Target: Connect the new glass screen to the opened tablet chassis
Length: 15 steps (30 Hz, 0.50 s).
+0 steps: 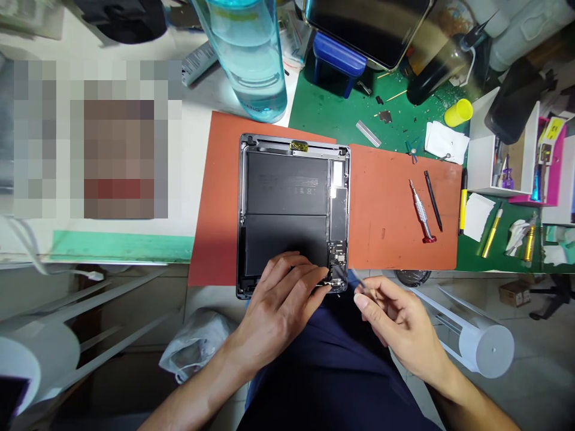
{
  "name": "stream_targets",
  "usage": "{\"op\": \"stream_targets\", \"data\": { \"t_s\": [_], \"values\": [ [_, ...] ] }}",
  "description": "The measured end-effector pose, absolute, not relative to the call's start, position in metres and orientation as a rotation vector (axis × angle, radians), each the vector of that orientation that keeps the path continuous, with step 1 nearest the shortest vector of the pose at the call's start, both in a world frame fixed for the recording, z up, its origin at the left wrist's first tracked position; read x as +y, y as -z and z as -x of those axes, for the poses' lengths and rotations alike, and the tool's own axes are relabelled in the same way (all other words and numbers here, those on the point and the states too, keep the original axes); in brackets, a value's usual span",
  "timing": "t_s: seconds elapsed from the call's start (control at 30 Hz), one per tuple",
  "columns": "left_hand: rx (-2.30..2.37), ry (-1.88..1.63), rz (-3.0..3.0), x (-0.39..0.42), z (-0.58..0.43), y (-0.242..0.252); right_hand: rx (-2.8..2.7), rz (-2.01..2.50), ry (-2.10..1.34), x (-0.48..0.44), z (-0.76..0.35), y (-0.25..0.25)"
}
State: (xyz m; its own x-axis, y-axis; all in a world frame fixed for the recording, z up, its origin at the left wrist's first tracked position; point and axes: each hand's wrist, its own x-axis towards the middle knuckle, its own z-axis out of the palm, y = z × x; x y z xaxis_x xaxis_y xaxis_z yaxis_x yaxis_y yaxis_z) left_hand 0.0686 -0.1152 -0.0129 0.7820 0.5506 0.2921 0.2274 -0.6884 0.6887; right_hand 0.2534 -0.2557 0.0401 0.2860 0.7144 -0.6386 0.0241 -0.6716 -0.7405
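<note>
An opened tablet (287,185) lies on the orange mat with its black battery cells and circuit board (338,251) exposed. My left hand (283,293) rests over its bottom edge. The thumb and fingertips close together at the lower right corner, by a small connector; whatever they pinch is too small to make out. Just right of that corner, my right hand (395,317) is closed round a thin grey tool (359,278), whose tip points up and left, apart from the tablet. Blur and fingers hide the tool's exact kind.
On the orange mat (381,227), right of the tablet, lie a screwdriver (420,209) and a black stick tool (433,200). A blue water bottle (251,66) stands behind the tablet. Farther right are a yellow cap (458,112), white paper (446,142) and a white organiser box (512,161).
</note>
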Motion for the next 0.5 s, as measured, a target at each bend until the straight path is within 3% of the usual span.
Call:
{"op": "stream_targets", "data": {
  "t_s": [0.5],
  "values": [
    [0.502,-0.669,-2.307,-0.119,-0.058,0.009,-0.814,1.999,-1.129,-0.223,-0.245,-0.020]
  ]
}}
